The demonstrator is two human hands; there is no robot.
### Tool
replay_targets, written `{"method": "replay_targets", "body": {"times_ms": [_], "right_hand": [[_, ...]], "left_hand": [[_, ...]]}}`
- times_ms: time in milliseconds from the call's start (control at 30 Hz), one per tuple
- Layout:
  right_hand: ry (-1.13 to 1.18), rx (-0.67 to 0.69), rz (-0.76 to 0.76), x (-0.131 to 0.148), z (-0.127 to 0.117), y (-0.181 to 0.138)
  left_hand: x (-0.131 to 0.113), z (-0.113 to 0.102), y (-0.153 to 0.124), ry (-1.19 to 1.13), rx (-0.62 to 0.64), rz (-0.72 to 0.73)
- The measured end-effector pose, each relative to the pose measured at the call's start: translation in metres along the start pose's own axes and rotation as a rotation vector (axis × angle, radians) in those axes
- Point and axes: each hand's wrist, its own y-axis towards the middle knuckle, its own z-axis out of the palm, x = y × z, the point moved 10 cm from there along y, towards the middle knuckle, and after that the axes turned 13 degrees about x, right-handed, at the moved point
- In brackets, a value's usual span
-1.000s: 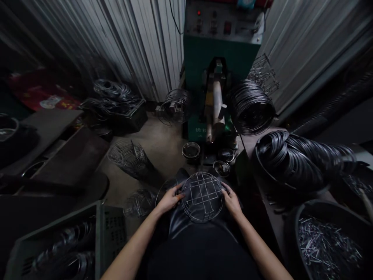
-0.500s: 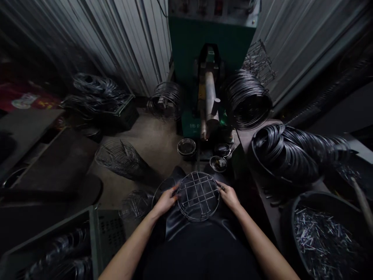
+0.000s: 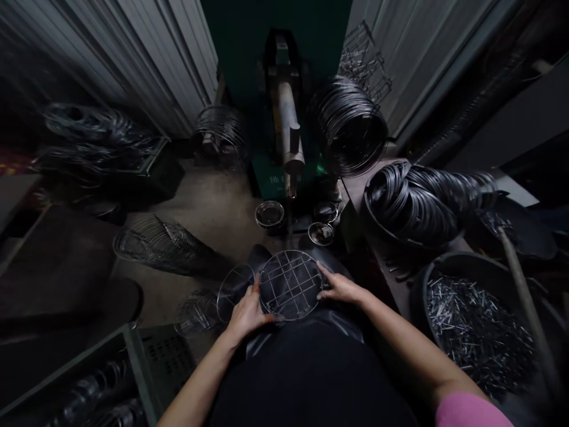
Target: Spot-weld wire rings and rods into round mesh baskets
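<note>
- Two bare hands hold one round wire grille (image 3: 290, 284) at the lower middle of the frame, lying flat on the person's lap over a dark apron (image 3: 306, 332).
- Left hand (image 3: 249, 311) grips the grille's lower left rim, thumb laid along the edge and fingers curled under; the hand is closed on the wire.
- Right hand (image 3: 340, 289) rests at the grille's right rim, fingers stretched along the edge and touching it; how firmly it pinches cannot be told in the dim light.
- A second wire ring (image 3: 233, 283) shows just left of the grille, partly behind the left hand.
- Straight above the grille, in the upper middle of the frame, stands a green machine (image 3: 278, 178) with a metal cylinder (image 3: 287, 118) pointing down toward the lap.
- Three small round tins (image 3: 269, 214) sit between the machine and the grille.
- A thick coil of dark wire (image 3: 349, 124) hangs right of the machine.
- Further right, a tub holds stacked black rings (image 3: 418, 198).
- At lower right, a dark basin (image 3: 480, 332) is filled with short metal pins.
- At middle left, a wire basket (image 3: 155, 243) lies on its side on the floor.
- A crate of rings (image 3: 102, 142) sits at upper left beside the corrugated wall (image 3: 146, 71).
</note>
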Motion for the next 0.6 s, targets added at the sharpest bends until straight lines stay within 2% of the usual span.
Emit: {"method": "replay_targets", "body": {"times_ms": [167, 333, 467, 600], "right_hand": [[-0.183, 0.038, 0.168, -0.005, 0.012, 0.001], [-0.139, -0.011, 0.202, -0.014, 0.012, 0.004], [0.046, -0.078, 0.085, -0.018, 0.011, 0.010], [0.218, -0.197, -0.096, -0.005, 0.009, 0.008]], "left_hand": [[-0.005, 0.000, -0.005, 0.099, -0.044, -0.009], [-0.004, -0.001, -0.004, 0.146, -0.087, -0.055], [-0.007, -0.004, 0.000, 0.088, -0.061, -0.007], [-0.009, -0.017, 0.005, -0.013, -0.087, 0.151]]}}
